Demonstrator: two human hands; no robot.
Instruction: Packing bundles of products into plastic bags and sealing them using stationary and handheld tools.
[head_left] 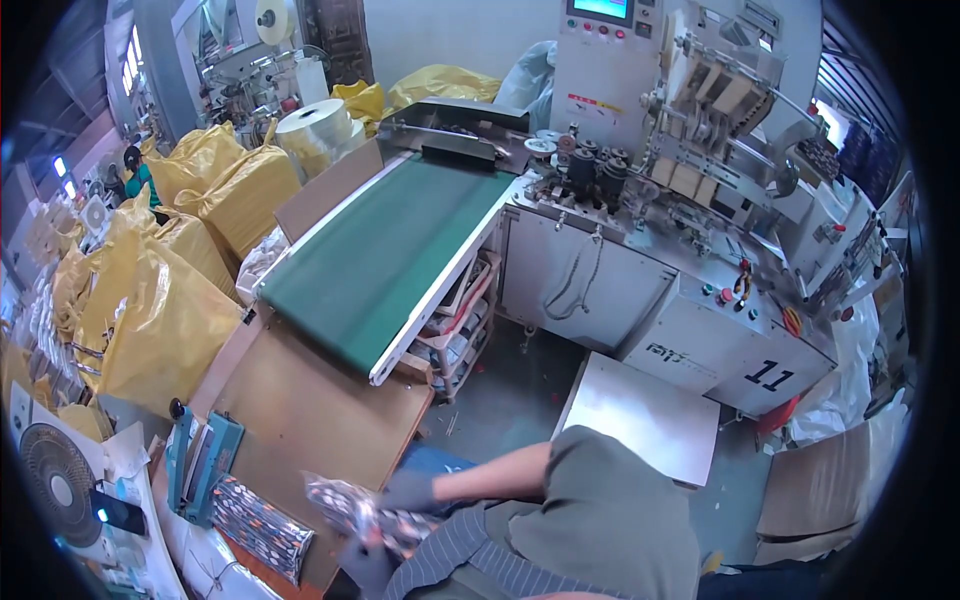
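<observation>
A patterned packet or bundle (345,500), dark with orange and white shapes and a shiny clear-film surface, is between my hands above the table's near edge. My right hand (408,492), in a dark grey glove, is on its upper side and smeared by motion. My left hand (368,566), also gloved, is closed at its lower side with a reddish spot near the fingertips. A similar patterned stack (262,528) lies on the table to the left, apart from my hands. Next to it stands a teal bench sealer (205,462).
A green conveyor belt (390,250) slopes down to the brown tabletop (310,410). Yellow sacks (160,310) and a fan (58,480) stand at left. A large packing machine (640,200) fills the back right. A white board (640,415) lies low beside me.
</observation>
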